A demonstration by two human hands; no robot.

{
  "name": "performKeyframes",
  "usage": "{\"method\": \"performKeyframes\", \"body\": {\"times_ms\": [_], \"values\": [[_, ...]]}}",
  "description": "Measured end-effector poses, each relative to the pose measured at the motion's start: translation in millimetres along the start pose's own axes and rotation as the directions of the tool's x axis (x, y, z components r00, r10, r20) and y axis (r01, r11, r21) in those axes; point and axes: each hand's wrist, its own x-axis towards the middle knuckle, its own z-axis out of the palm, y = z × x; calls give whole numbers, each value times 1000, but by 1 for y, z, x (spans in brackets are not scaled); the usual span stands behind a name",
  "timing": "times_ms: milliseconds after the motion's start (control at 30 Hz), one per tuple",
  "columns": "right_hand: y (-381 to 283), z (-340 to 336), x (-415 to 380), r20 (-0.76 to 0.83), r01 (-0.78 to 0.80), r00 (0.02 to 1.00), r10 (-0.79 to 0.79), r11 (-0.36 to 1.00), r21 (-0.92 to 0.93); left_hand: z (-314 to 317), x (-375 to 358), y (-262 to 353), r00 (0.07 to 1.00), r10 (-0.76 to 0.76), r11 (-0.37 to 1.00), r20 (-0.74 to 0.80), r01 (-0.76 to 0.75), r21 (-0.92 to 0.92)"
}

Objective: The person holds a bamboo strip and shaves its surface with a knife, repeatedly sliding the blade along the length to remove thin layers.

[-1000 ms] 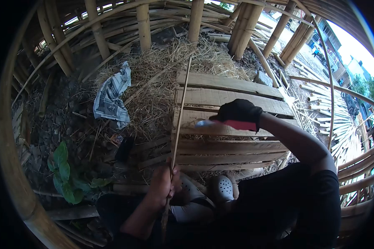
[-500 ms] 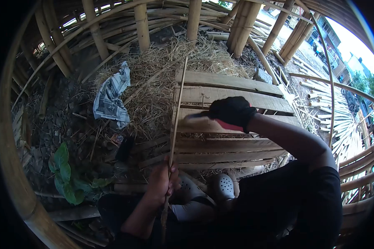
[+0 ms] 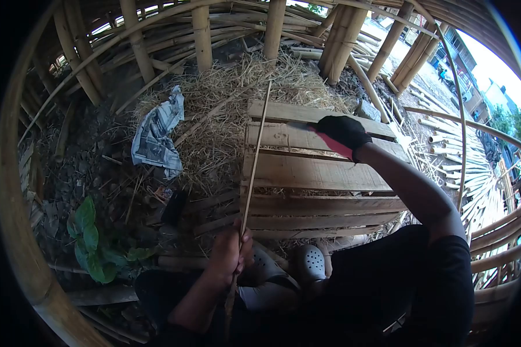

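My bare left hand (image 3: 230, 251) is wrapped round a long, thin bamboo strip (image 3: 256, 156). The strip slants up and away from me, across the left side of a slatted wooden pallet (image 3: 318, 169). On my right hand (image 3: 344, 136) is a black and red glove, its fingers closed on a knife (image 3: 300, 126). The blade, somewhat blurred, points left toward the strip's upper part, with a gap between them. Most of the knife's handle is hidden in the glove.
Crumpled newspaper (image 3: 158, 136) lies on straw (image 3: 214, 124) to the left, above a dark object (image 3: 175, 207) and a leafy plant (image 3: 90, 240). Bamboo posts (image 3: 202, 37) stand behind. Cut bamboo poles (image 3: 454, 153) are piled at right. My clogs (image 3: 311, 263) are below the pallet.
My right hand has moved up and slightly right with the knife, away from the pallet's middle. The bamboo strip's top has tilted a little to the right; my left hand stays closed on it.
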Motion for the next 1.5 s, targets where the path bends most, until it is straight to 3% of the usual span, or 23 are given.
{"method": "performKeyframes", "body": {"times_ms": [33,67,100,200,367,433,467,500,567,633,733,767,800,833,900,1000,1033,1133,1233,1300,1367,1433,1500], "values": [[-1,6,-2,-6,246,969,-246,969,20,-1,1,-1,1000,0,1000,1,0,0],[1,10,-2,137,155,978,-159,987,43,-2,2,-1,1000,-3,1000,3,3,7],[-1,9,-3,137,151,978,-155,988,42,-2,2,-2,1000,-6,1000,5,6,13],[-5,5,-1,-40,-216,976,214,974,-66,0,1,-2,1000,2,1000,19,-3,22],[-17,-10,4,-86,-235,966,244,967,103,2,0,2,1000,-5,999,4,5,37],[-13,2,6,-44,58,998,-54,994,91,2,1,2,1000,-7,999,4,7,40],[-7,5,6,80,168,982,-174,983,70,1,0,1,1000,-15,999,7,15,41],[-4,6,6,79,166,982,-172,984,71,0,0,1,1000,-25,999,9,25,40],[0,10,5,-78,-187,982,174,959,-213,0,0,0,999,-29,999,18,28,27],[10,2,14,-157,-252,961,226,952,-172,0,0,0,999,-25,1000,27,25,12],[11,1,3,-253,111,955,-157,976,-189,0,0,1,999,-44,999,29,43,6],[11,3,-5,-277,273,907,-317,944,-185,-1,0,1,999,-32,999,34,32,8],[15,0,-12,-158,460,824,-545,804,-376,-1,1,0,999,-23,1000,39,22,11],[12,-4,-18,41,456,872,-487,780,-428,-1,1,0,999,-26,1000,39,25,11],[38,6,-25,46,486,852,-521,757,-437,2,0,2,999,-32,999,12,33,-4],[90,13,-32,125,199,980,-156,821,-535,2,0,3,999,-35,999,39,36,-19],[108,9,-40,151,198,979,-137,817,-541,3,0,2,999,-33,999,41,33,-19],[132,12,-58,30,112,993,-115,825,-554,4,3,0,998,-34,999,49,35,-3],[121,7,-65,-88,36,988,-127,744,-667,3,6,-6,996,-49,999,74,50,-6],[104,1,-65,-18,169,973,-229,770,-615,4,7,-10,994,-69,998,83,68,8],[102,-6,-63,113,498,852,-511,724,-478,4,8,-13,993,-70,998,91,68,16],[113,5,-60,219,227,966,-141,867,-444,4,7,-15,992,-70,997,101,68,26],[126,6,-61,16,84,996,-90,819,-568,5,7,-15,993,-74,997,88,73,20]]}}
